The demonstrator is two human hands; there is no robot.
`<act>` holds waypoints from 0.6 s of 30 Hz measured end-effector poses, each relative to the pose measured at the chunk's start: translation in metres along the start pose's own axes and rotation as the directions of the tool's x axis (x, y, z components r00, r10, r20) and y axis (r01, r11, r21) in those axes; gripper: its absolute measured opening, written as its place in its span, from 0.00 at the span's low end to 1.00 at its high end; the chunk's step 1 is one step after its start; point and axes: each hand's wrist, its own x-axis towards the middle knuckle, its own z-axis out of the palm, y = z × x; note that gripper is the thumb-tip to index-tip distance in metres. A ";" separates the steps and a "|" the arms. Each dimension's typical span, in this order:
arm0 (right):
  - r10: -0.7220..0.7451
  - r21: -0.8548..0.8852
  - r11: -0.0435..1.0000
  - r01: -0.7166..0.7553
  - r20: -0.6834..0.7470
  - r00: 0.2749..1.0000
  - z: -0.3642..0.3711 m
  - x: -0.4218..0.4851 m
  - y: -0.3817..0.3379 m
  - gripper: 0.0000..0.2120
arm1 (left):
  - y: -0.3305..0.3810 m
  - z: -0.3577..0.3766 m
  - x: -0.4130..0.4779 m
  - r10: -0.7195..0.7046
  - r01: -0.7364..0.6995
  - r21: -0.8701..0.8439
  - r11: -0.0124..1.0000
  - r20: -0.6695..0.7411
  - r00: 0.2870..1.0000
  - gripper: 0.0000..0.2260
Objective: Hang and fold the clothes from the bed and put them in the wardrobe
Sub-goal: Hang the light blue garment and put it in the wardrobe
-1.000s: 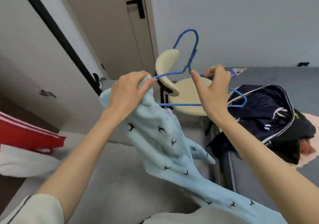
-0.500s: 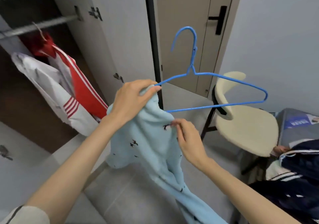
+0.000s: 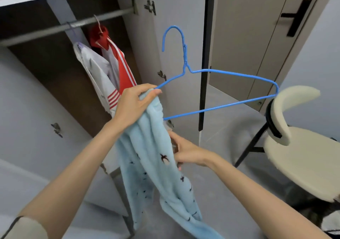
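A light blue fleece garment (image 3: 156, 165) with small black bird prints hangs down in front of me. My left hand (image 3: 133, 105) grips its top edge together with the left end of a blue wire hanger (image 3: 217, 91), which it holds up with the hook pointing upward. My right hand (image 3: 185, 150) is lower, fingers curled into the garment's right side. The open wardrobe (image 3: 55, 69) is at the left, with a metal rail (image 3: 60, 28) carrying a white garment (image 3: 97, 69) and a red and white striped jacket (image 3: 117, 67).
The open wardrobe door (image 3: 174, 36) stands just behind the hanger. A cream chair (image 3: 303, 150) with black legs is at the right. A beige room door (image 3: 257, 36) with a black handle is behind. Dark clothing shows at the bottom right corner (image 3: 329, 218).
My view has swung from the bed and chair toward the open wardrobe. My right hand let go of the hanger and dropped down onto the blue garment. My left hand keeps its hold.
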 end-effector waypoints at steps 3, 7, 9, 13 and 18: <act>0.023 -0.240 0.971 -0.015 0.029 0.999 0.006 0.007 0.015 0.32 | -0.008 0.004 -0.003 -0.022 0.022 -0.016 1.000 -0.002 1.000 0.09; 0.167 -0.677 0.673 -0.296 -0.250 0.954 -0.030 -0.003 0.035 0.15 | -0.027 0.002 -0.010 -0.041 0.041 0.014 0.999 -0.005 0.999 0.07; 0.255 -0.822 0.364 -0.437 -0.364 0.896 -0.053 -0.015 0.052 0.15 | -0.040 0.003 -0.017 -0.086 0.085 0.042 0.995 0.022 0.996 0.08; 0.405 -0.798 0.116 -0.591 -0.505 0.762 -0.080 -0.050 0.091 0.17 | -0.065 0.017 -0.035 -0.153 0.151 0.037 0.988 0.057 0.987 0.08; 0.397 -0.684 0.038 -0.728 -0.658 0.640 -0.104 -0.080 0.114 0.22 | -0.088 0.030 -0.045 -0.166 0.136 0.161 0.978 0.195 0.967 0.08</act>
